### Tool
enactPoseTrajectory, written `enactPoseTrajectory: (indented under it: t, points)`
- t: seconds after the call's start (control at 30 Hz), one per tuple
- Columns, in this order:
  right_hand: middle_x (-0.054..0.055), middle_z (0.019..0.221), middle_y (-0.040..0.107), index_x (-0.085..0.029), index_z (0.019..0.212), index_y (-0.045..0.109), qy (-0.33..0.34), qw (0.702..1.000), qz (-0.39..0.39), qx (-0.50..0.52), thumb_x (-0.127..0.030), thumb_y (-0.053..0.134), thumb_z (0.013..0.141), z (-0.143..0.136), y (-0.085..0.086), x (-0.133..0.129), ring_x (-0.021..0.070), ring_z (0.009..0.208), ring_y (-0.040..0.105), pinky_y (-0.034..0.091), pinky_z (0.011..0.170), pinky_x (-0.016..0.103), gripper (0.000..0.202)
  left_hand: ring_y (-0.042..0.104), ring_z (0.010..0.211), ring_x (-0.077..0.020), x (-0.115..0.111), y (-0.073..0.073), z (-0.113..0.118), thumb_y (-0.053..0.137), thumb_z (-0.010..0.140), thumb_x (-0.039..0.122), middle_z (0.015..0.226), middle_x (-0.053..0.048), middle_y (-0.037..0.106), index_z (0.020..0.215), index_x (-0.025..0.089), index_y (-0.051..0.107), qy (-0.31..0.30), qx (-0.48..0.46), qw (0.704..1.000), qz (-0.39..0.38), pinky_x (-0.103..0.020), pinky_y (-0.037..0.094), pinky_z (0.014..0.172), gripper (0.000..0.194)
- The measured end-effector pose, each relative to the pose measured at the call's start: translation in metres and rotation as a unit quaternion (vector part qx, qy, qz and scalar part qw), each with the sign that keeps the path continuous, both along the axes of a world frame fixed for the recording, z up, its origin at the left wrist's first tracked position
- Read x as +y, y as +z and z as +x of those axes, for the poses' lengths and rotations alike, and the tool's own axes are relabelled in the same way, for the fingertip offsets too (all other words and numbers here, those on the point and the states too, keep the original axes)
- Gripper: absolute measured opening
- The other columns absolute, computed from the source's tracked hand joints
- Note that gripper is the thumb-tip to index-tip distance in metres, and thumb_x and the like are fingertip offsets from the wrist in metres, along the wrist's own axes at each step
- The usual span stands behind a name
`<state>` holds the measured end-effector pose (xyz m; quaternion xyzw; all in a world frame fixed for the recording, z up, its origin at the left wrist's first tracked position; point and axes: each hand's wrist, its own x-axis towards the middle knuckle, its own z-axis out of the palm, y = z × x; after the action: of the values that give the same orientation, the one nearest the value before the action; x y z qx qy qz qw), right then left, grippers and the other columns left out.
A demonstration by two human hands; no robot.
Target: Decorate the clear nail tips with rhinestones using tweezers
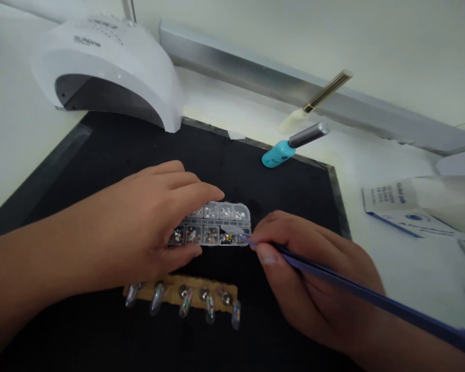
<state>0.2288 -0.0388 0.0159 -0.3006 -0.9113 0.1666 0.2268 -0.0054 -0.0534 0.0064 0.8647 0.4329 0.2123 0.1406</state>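
My left hand (155, 212) is closed around the left end of a clear compartment case (213, 222), thumb on the near side and fingers on the far side. Small gems and rhinestones fill its compartments, and one lid near the right end of the near row appears raised. Purple tweezers (333, 279) are pinched in my right hand (306, 274), their tips at the right end of that near row. Whether the tips hold a gem is too small to tell. Nearer me, a wooden strip (170, 287) carries several clear nail tips (184, 305), some with coloured gems on them.
A white nail lamp (112, 67) stands at the back left, over the edge of the black mat (112, 150). At the mat's far edge is a turquoise bottle (279, 153), with a cream bottle (292, 120) behind it. An alcohol pads box (395, 206) lies to the right.
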Motion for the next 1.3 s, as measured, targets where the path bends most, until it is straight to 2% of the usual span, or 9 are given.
enactPoseTrajectory:
  t: [0.3, 0.47, 0.73, 1.13, 1.3]
  points:
    - [0.001, 0.074, 0.062, -0.021, 0.084, 0.05, -0.002, 0.998, 0.064, -0.026, -0.013, 0.045, 0.093, -0.006, 0.006, -0.005, 0.0131, 0.061, 0.059, 0.045, 0.053, 0.027, 0.012, 0.058, 0.088, -0.0242, -0.003, 0.005, 0.001, 0.07, 0.076, 0.023, 0.098, -0.006, 0.066, 0.112, 0.017, 0.062, -0.012, 0.037, 0.999, 0.027, -0.038, 0.05, 0.076, 0.038]
    - [-0.003, 0.07, 0.06, -0.022, 0.086, 0.049, 0.004, 0.998, 0.033, -0.045, -0.013, 0.048, 0.092, -0.007, 0.011, -0.001, 0.0096, 0.055, 0.056, 0.042, 0.05, 0.023, 0.011, 0.056, 0.09, -0.0242, -0.004, 0.01, 0.002, 0.068, 0.079, 0.024, 0.1, -0.007, 0.066, 0.111, 0.015, 0.063, -0.022, 0.059, 0.998, 0.015, -0.039, 0.049, 0.08, 0.033]
    - [-0.004, 0.067, 0.059, -0.021, 0.082, 0.051, -0.045, 0.998, 0.004, -0.047, -0.015, 0.047, 0.093, -0.01, 0.012, -0.003, 0.0081, 0.053, 0.054, 0.04, 0.049, 0.022, 0.013, 0.055, 0.089, -0.0257, -0.003, 0.009, 0.003, 0.071, 0.077, 0.023, 0.096, -0.007, 0.064, 0.109, 0.015, 0.064, -0.028, 0.052, 0.998, 0.005, -0.042, 0.05, 0.076, 0.034]
    - [-0.003, 0.067, 0.06, -0.021, 0.083, 0.051, -0.038, 0.998, -0.024, -0.034, -0.014, 0.049, 0.092, -0.008, 0.013, -0.002, 0.0089, 0.052, 0.056, 0.041, 0.049, 0.023, 0.011, 0.055, 0.086, -0.024, -0.003, 0.008, 0.003, 0.07, 0.079, 0.027, 0.093, -0.006, 0.064, 0.102, 0.017, 0.063, -0.03, 0.062, 0.998, 0.006, -0.037, 0.048, 0.074, 0.027]
    - [-0.002, 0.07, 0.06, -0.02, 0.086, 0.05, -0.009, 0.999, -0.024, -0.047, -0.013, 0.047, 0.092, -0.005, 0.015, -0.002, 0.0086, 0.054, 0.056, 0.042, 0.05, 0.023, 0.01, 0.055, 0.087, -0.0242, -0.004, 0.008, 0.004, 0.07, 0.08, 0.027, 0.096, -0.006, 0.065, 0.106, 0.018, 0.063, -0.036, 0.069, 0.997, 0.029, -0.038, 0.048, 0.075, 0.029]
